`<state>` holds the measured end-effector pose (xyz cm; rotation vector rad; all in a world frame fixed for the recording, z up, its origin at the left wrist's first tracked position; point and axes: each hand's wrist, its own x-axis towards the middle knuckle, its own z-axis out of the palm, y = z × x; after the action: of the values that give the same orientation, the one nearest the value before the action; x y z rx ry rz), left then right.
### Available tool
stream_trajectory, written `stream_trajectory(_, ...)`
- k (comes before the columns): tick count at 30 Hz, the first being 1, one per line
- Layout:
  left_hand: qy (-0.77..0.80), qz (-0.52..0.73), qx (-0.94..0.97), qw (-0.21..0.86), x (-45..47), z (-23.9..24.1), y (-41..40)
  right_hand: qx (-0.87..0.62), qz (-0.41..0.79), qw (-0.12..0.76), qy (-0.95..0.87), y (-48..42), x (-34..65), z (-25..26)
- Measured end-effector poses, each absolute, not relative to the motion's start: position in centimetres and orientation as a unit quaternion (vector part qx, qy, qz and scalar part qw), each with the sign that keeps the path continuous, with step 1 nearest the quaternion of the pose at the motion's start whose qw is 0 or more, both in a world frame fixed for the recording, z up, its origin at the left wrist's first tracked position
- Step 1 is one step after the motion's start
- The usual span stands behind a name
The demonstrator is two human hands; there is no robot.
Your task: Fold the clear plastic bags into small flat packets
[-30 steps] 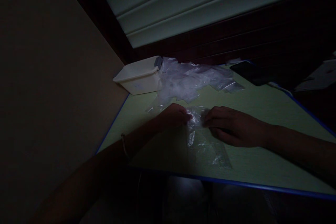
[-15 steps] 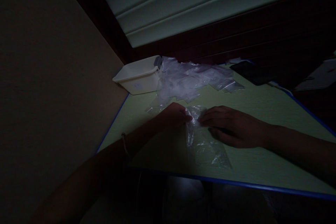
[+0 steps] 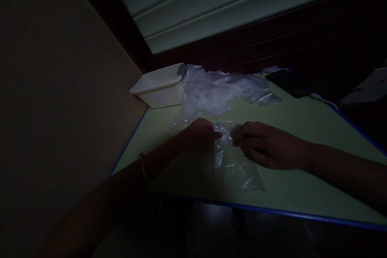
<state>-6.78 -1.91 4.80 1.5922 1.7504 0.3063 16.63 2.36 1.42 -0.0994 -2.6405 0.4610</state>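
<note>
Two hands on one clear bag (image 3: pixel 234 167) between them: my left hand (image 3: pixel 202 132) is curled, pinching its top edge. My right hand (image 3: pixel 266 145) is on it too, but it's too dark to tell the grip. I'd keep it flat and tug gently.

A pale green blue-edged bench (image 3: pixel 302 125) bears a white plastic tub (image 3: pixel 160 90), a heap of clear plastic bags (image 3: pixel 217 88) and a single clear plastic bag (image 3: pixel 237 171) nearer its front.

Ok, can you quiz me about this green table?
1. True or false: the white tub sits on the floor.
2. What do the left hand and right hand both touch? A a clear plastic bag, B a cup, C a book.
3. Fill in: in the picture, the pile of bags lies to the tub's ___.
Key: 1 false, it sits on the table; 2 A; 3 right.
</note>
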Motion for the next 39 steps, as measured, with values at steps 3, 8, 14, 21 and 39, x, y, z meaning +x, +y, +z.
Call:
stream_trajectory(3, 0.67, 0.126, 0.627, 0.376, -6.9, 4.6, -1.9, -0.045, 0.168, 0.224, -0.959, 2.3, 16.7, 1.4)
stream_trajectory(8, 0.663, 0.12, 0.636, 0.377, -7.1, 4.4, -1.9, -0.052, 0.168, 0.217, -0.96, 2.2, 16.6, 1.8)
stream_trajectory(14, 0.668, 0.125, 0.626, 0.383, -6.9, 5.0, -1.9, -0.051, 0.161, 0.196, -0.966, 2.2, 16.6, 1.7)
stream_trajectory(21, 0.661, 0.132, 0.634, 0.378, -6.5, 5.4, -2.1, -0.049, 0.156, 0.192, -0.968, 2.2, 16.6, 1.7)
stream_trajectory(39, 0.682, 0.128, 0.677, 0.245, -4.2, 4.1, -1.0, -0.052, 0.163, 0.197, -0.965, 2.1, 16.6, 1.8)
